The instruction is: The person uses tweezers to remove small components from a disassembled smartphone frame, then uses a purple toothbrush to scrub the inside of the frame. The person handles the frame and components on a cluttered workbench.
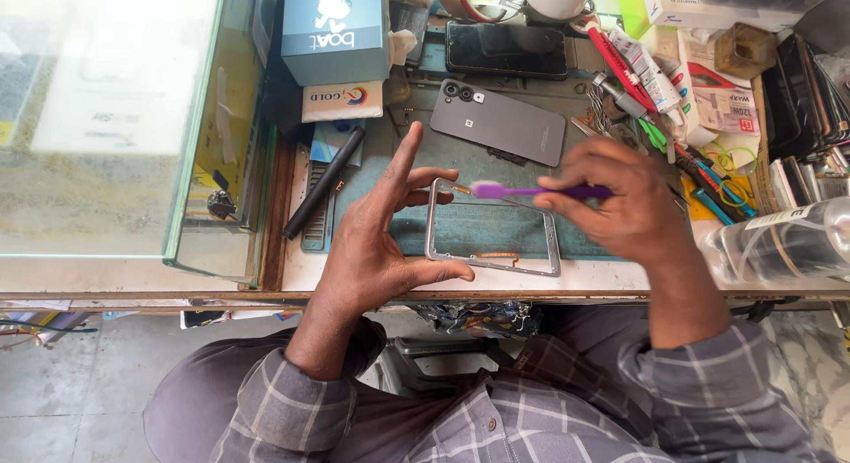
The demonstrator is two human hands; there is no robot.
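Both hands work over the counter (372, 273): the left hand (385, 237) pinches the left end of a silver phone frame (492, 230) between thumb and fingers, holding it above a green mat (496, 224). Closed on a purple brush (531, 191), the right hand (620, 202) sets its blurred bristles near the frame's top left corner. A grey phone (498, 121) lies beyond, well apart.

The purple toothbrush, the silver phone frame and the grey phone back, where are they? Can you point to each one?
purple toothbrush (531, 191): head view, on the middle of its handle.
silver phone frame (428, 224): head view, on its left side rail.
grey phone back (500, 122): head view, on the middle of its flat panel.
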